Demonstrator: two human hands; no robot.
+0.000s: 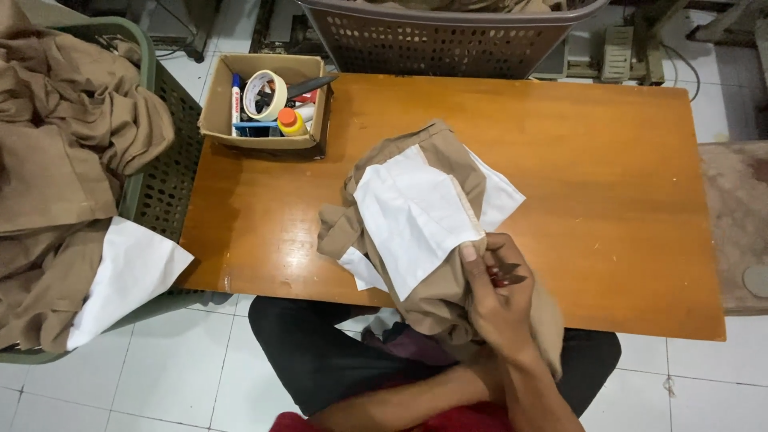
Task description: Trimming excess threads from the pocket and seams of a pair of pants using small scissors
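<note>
right hand fingers closed on small snips, pressed against khaki garment; left hand hidden under it.

Open brown cardboard box, table's far-left corner (tan)

A wooden table stands on a white tiled floor between laundry baskets.

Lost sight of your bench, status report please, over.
Right hand grips small dark snips against khaki garment with white pocket lining. Left hand hidden under the cloth. Open cardboard box of supplies sits apart on wooden table.
</note>
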